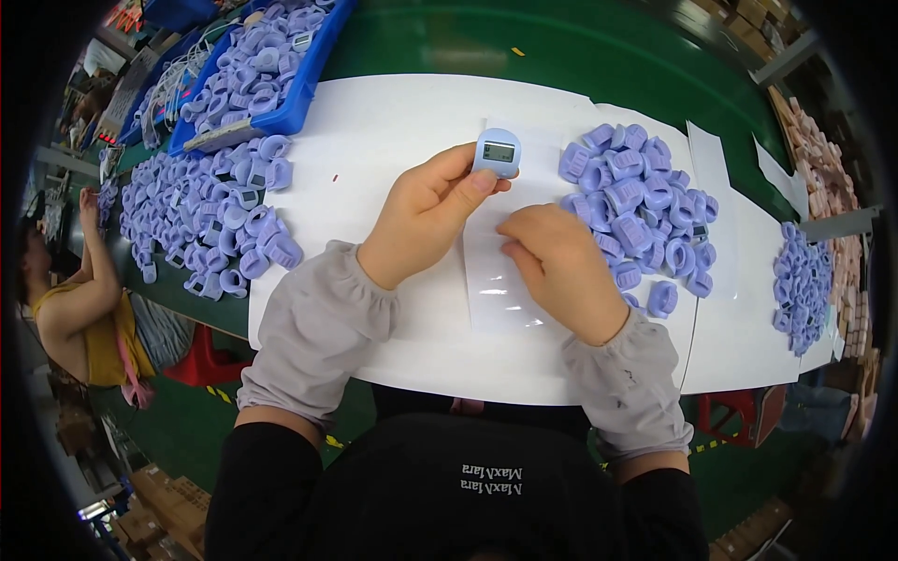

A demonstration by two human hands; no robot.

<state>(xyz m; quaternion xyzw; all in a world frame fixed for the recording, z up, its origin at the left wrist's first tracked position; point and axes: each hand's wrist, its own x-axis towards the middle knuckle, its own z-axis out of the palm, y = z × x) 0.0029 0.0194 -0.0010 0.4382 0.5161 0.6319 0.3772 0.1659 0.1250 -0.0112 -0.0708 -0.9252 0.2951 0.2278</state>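
Note:
My left hand [421,210] is closed on a small lavender electronic ring counter [498,152], thumb on its front and fingers behind. Its rounded face is turned toward me and carries a grey display with dark marks. Lower and to the right, my right hand [558,262] hovers over a glossy clear-and-white sheet [496,299]. The thumb and forefinger are bent with a gap between them, and nothing shows in it; the other fingers are partly hidden. Just right of that hand lies a heap of similar lavender counters [636,229], with one counter [662,299] apart at its near edge.
White paper [393,112] covers the green table [449,42]. At left, another lavender pile [201,210] lies beside a blue bin [313,70] full of counters. A further pile [803,290] lies far right. A person [89,299] sits at the left, near a red stool [201,360].

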